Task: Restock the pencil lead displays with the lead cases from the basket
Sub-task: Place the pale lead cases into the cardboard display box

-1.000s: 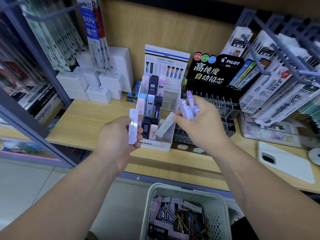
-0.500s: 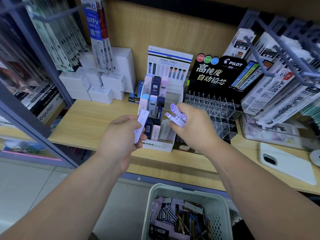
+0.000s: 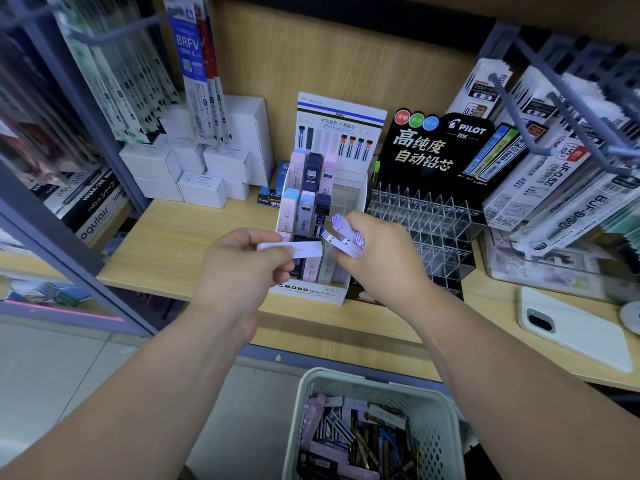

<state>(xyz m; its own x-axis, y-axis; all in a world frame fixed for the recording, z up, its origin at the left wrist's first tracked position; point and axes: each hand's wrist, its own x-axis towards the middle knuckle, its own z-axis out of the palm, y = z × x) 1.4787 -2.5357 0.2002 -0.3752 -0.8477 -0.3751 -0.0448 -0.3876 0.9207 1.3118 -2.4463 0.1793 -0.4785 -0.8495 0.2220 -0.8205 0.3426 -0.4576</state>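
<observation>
My left hand (image 3: 239,271) pinches one pale lilac lead case (image 3: 304,249), held flat and pointing right, in front of the white MONO display (image 3: 308,292). My right hand (image 3: 377,261) grips a small bunch of lilac lead cases (image 3: 343,235) fanned out to the left, just right of that single case. The display's tiers hold blue, navy, pink and lilac cases upright; its right columns look bare. A clear, black-backed Pilot rack (image 3: 429,223) stands to the right with bare slots. The pale green basket (image 3: 436,407) sits below, with several mixed cases inside.
White boxes (image 3: 194,174) are stacked at the back left of the wooden shelf (image 3: 166,244). Refill packs hang from grey hooks (image 3: 540,109) at the upper right and left. A white phone (image 3: 571,327) lies on the shelf at right. A dark frame post (image 3: 55,230) runs along the left.
My left hand has tipped its single case from upright to flat and brought it right. My right hand has come down and left with its bunch, closer to the left hand.
</observation>
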